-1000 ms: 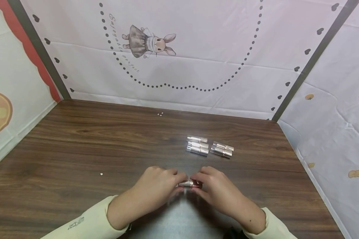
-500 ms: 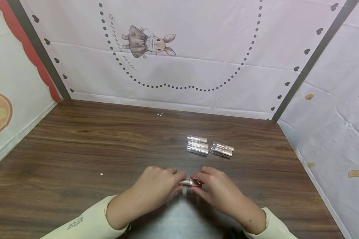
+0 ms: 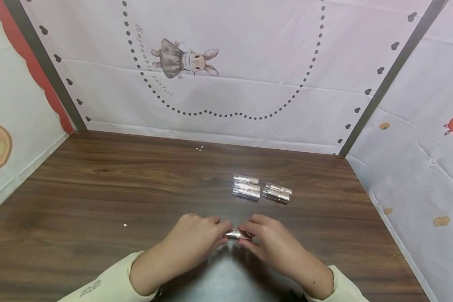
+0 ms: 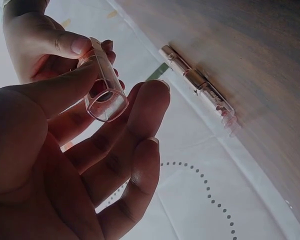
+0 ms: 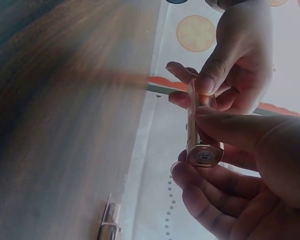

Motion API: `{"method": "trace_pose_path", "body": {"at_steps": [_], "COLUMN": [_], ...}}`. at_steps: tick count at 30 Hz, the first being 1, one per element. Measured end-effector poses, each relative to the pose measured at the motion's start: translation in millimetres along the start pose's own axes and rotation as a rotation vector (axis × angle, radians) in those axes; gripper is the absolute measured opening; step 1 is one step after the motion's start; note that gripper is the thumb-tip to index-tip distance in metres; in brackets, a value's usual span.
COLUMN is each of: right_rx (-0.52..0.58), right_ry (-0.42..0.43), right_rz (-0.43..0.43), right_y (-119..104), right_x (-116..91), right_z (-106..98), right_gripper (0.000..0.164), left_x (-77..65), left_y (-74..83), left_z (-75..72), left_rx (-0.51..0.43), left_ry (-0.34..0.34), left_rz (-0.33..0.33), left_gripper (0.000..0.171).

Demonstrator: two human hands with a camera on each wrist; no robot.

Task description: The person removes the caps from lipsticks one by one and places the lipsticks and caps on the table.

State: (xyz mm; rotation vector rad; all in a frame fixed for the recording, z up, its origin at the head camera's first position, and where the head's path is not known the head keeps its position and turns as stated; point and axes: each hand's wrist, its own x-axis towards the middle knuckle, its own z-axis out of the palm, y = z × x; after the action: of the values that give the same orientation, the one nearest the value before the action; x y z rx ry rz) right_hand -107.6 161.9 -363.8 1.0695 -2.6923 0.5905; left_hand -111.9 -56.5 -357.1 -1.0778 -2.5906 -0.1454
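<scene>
A lipstick tube (image 3: 234,235) with a shiny rose-gold body is held level between both hands, above the table's near side. My left hand (image 3: 192,237) pinches its clear cap end (image 4: 108,106) between thumb and fingers; dark red shows inside the clear plastic. At the other end, my right hand (image 3: 275,239) pinches the metallic base (image 5: 205,156), whose round label faces the right wrist camera. Fingers cover much of the tube, so I cannot tell whether the cap is fully seated. Beyond the hands lie several similar lipsticks (image 3: 246,187) with clear caps.
Those lipsticks lie in two side-by-side groups, the right-hand pair (image 3: 277,193) close to the other group. Small white bits (image 3: 199,148) are near the back edge, and another white bit (image 3: 125,225) is left of the hands. Printed cloth walls (image 3: 249,84) enclose the dark wooden table (image 3: 98,180).
The head view has tilted slightly, so the table and lipsticks appear a little lower and further left. Both hands keep hold of the same lipstick, with little visible movement.
</scene>
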Motion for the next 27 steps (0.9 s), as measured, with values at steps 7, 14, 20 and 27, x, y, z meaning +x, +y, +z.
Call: {"method": "trace_pose_path", "body": {"at_steps": [7,14,20,27], "right_rx": [-0.013,0.006,0.033,0.034], "right_ry": [-0.026,-0.037,-0.046,-0.046], "right_rz": [0.03,0.042,0.044,0.038], "right_y": [-4.9,-3.9,-0.6,-1.6], "right_x": [-0.7,-0.5,0.1,0.0], "right_z": [-2.2,-1.8,0.2,0.3], "right_gripper": [0.014,0.014,0.016,0.015], "left_x": [-1.1,0.4,1.6,0.8], "left_y": [0.5,0.3,-0.7,-0.8], "left_z": [1.9,2.4,1.1,-0.1], "left_rx": [-0.012,0.002,0.003,-0.008], "left_ry": [-0.02,-0.031,-0.034,-0.034], "left_rz": [-0.005,-0.002,0.012,0.017], "left_gripper": [0.018,0.017,0.017,0.017]}}
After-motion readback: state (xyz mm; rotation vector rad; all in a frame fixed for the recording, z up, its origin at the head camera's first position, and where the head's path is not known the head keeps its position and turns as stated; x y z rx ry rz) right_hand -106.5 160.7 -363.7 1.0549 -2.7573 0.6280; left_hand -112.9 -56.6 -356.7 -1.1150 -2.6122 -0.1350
